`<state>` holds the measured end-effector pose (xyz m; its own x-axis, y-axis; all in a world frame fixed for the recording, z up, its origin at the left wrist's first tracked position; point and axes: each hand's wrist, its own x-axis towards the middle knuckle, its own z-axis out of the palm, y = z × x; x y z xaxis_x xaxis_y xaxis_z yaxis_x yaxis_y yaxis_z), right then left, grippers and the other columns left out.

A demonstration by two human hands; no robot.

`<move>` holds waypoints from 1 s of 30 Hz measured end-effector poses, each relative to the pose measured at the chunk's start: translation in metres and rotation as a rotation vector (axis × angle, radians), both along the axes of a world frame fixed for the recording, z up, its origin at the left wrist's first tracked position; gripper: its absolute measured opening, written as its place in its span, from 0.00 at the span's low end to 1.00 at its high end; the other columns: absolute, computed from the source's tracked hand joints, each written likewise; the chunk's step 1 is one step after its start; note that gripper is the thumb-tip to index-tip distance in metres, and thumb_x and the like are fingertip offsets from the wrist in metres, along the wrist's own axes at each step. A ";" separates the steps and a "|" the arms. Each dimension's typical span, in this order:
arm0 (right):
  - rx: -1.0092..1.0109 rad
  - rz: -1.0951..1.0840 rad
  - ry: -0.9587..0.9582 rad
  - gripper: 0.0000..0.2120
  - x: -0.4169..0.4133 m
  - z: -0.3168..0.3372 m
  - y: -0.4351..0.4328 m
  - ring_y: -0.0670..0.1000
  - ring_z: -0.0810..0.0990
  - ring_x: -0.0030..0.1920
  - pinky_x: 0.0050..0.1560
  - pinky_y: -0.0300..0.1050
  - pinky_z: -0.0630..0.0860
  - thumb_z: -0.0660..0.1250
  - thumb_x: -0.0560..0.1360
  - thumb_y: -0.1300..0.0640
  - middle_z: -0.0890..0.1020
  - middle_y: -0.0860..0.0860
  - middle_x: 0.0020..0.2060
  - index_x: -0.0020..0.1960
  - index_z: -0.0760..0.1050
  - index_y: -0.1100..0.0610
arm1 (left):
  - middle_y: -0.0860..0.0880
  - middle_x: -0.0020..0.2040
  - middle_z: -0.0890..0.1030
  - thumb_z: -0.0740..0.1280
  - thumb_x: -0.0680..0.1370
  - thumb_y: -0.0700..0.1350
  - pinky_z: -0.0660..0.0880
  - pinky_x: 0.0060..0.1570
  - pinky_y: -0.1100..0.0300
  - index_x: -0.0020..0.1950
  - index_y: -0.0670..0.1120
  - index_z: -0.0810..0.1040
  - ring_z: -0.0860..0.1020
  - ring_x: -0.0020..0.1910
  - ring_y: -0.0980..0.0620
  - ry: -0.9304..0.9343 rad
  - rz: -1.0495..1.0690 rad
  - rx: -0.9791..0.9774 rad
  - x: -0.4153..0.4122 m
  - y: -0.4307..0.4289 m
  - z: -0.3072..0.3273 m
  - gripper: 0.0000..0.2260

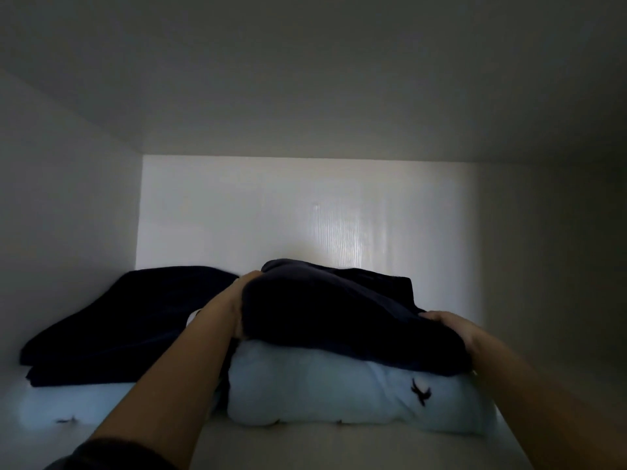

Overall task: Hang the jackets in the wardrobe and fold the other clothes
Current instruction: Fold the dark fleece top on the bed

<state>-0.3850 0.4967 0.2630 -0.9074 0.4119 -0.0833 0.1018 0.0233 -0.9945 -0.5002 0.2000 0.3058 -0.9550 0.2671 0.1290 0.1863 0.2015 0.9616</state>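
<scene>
A folded dark navy garment (339, 310) lies on top of a folded light blue garment (339, 391) with a small dark bird logo, on a wardrobe shelf (305, 449). My left hand (237, 300) grips the navy garment's left side, fingers tucked under its edge. My right hand (454, 330) holds its right front edge, fingers curled over the fabric. To the left sits a second stack: a folded navy garment (129, 317) on another light blue one (78, 405).
The compartment is dim, closed in by white side walls (68, 232), a bright back panel (305, 215) and a low ceiling (305, 79). Some bare shelf shows in front of the two stacks.
</scene>
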 end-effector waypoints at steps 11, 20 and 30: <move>1.149 0.145 0.126 0.25 -0.011 0.016 -0.083 0.51 0.62 0.73 0.71 0.42 0.56 0.52 0.81 0.42 0.64 0.48 0.74 0.76 0.56 0.45 | 0.50 0.73 0.67 0.54 0.79 0.62 0.62 0.68 0.54 0.72 0.56 0.66 0.67 0.70 0.48 0.725 0.001 -0.851 0.023 0.003 0.009 0.24; 1.093 0.123 0.192 0.26 -0.072 0.067 -0.087 0.51 0.60 0.74 0.74 0.52 0.53 0.48 0.80 0.40 0.62 0.48 0.74 0.75 0.61 0.49 | 0.48 0.73 0.67 0.50 0.79 0.61 0.62 0.67 0.53 0.72 0.55 0.66 0.67 0.69 0.47 0.581 -0.063 -0.959 0.007 0.010 -0.004 0.24; 1.404 0.353 -0.231 0.28 -0.113 0.023 -0.076 0.55 0.40 0.77 0.74 0.61 0.41 0.46 0.82 0.45 0.43 0.54 0.77 0.78 0.43 0.53 | 0.48 0.75 0.64 0.50 0.78 0.62 0.60 0.70 0.50 0.73 0.56 0.63 0.65 0.71 0.46 0.547 -0.125 -0.967 0.000 0.009 -0.009 0.25</move>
